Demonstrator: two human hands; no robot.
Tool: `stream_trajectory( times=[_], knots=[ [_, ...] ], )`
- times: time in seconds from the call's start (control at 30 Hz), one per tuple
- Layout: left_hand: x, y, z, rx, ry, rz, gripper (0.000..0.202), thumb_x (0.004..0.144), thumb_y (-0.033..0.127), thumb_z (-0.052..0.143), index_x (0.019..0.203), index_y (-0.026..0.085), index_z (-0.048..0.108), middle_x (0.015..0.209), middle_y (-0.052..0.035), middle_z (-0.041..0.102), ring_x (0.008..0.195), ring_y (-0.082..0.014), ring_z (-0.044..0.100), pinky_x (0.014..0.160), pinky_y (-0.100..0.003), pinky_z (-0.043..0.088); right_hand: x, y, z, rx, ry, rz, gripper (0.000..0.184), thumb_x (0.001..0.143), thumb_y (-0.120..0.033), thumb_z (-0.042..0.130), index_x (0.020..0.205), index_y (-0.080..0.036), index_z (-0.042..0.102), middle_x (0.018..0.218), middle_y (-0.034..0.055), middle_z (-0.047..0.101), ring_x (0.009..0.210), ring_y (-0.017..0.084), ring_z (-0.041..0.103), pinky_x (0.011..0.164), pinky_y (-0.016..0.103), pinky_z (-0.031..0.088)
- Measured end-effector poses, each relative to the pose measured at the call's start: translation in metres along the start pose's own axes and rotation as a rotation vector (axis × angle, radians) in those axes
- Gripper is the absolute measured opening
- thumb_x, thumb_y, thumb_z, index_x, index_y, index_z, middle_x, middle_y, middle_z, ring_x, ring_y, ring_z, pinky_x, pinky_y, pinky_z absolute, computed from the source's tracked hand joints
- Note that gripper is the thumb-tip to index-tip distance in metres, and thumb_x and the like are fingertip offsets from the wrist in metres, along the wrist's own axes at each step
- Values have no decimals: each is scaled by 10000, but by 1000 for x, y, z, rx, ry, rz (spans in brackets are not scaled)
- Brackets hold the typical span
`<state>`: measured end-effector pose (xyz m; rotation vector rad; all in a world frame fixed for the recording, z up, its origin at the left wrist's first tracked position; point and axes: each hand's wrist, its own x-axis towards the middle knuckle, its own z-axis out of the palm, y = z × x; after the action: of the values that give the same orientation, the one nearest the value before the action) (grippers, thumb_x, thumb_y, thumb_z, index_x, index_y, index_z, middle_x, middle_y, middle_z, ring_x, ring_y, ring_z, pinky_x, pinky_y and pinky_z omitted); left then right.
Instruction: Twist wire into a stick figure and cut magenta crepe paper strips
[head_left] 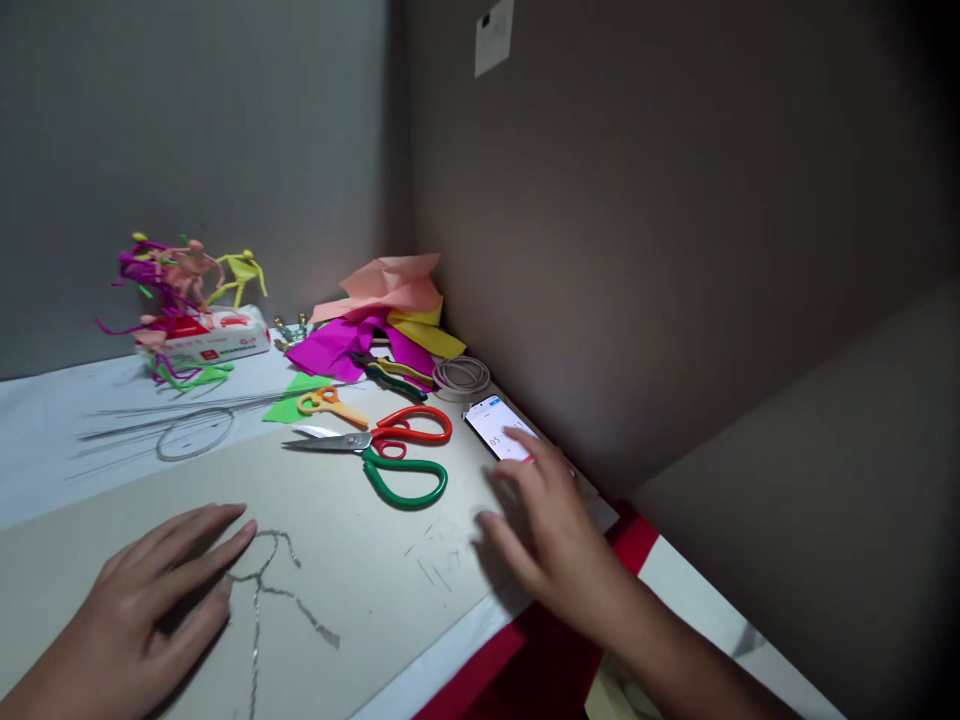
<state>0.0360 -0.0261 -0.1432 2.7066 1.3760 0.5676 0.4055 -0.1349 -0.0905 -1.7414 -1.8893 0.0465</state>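
At far left, the left hand (150, 610) lies flat and empty on a beige card sheet (360, 570), fingers slightly apart, its fingertips just beside a bent silver wire figure (259, 590). Behind it, on a white table cover (45, 450), lie a coil of thin wire (195, 435) and twisted-paper figures (176, 290). Mid-frame, 1 pair of red-and-green scissors (375, 440) rests below heaped crepe paper (375, 320). At right, the right hand (540, 520), open and empty, fingers apart, reaches over a smartphone (499, 425); whether it touches the screen cannot be told.
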Motion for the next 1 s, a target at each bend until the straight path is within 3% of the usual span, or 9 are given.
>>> stream_trajectory(
  times=[0.13, 0.23, 0.3, 0.47, 0.57, 0.77, 1.0],
  knots=[
    [3, 7, -3, 140, 6, 41, 381, 765, 333, 520, 1136, 345, 608, 1274, -37, 577, 1171, -305, 509, 1004, -523, 300, 17, -61, 2, 100, -283, -452, 250, 868, -248, 469, 1096, -154, 509, 1296, 137, 458, 1173, 237, 438, 992, 369, 383],
    [4, 14, -8, 200, -40, -1, 357, 792, 339, 480, 1115, 351, 630, 1276, -37, 576, 1186, -305, 498, 1021, -574, 226, 30, -95, 23, 54, -423, -696, 232, 826, -177, 498, 1048, -118, 527, 1105, 125, 575, 992, 226, 527, 857, 349, 457],
    [3, 17, -11, 192, -65, -20, 353, 807, 342, 467, 1119, 379, 628, 1302, -23, 554, 1211, -297, 475, 1023, -576, 216, 37, -108, 41, -3, -441, -716, 242, 830, -169, 478, 1054, -91, 528, 1054, 138, 588, 949, 238, 535, 780, 362, 474],
    [1, 15, -16, 143, -140, -32, 388, 824, 418, 471, 1200, 416, 566, 1370, -30, 487, 1259, -305, 419, 1014, -603, 200, 46, -115, 72, -33, -447, -806, 307, 808, -189, 505, 1089, -64, 516, 1103, 171, 578, 1047, 257, 516, 836, 375, 447],
    [0, 14, -20, 106, -186, -43, 443, 815, 456, 488, 1255, 411, 515, 1417, -36, 430, 1289, -311, 376, 1011, -604, 209, 48, -110, 73, 3, -447, -805, 314, 798, -198, 525, 1095, -94, 511, 1116, 154, 582, 1052, 243, 525, 854, 360, 436],
    [-2, 11, -24, 19, -227, -41, 496, 788, 453, 547, 1278, 385, 500, 1450, -27, 384, 1320, -293, 334, 1052, -504, 240, 50, -101, 69, 106, -451, -799, 419, 821, -184, 518, 1228, -112, 449, 1246, 145, 535, 1138, 212, 491, 943, 351, 388],
    [0, 6, -30, -12, -316, -18, 533, 804, 424, 544, 1322, 416, 418, 1484, -11, 318, 1346, -294, 290, 1060, -519, 236, 48, -92, 78, 179, -436, -779, 419, 858, -203, 492, 1269, -129, 457, 1300, 109, 512, 1191, 193, 447, 1005, 336, 339]
  ],
)
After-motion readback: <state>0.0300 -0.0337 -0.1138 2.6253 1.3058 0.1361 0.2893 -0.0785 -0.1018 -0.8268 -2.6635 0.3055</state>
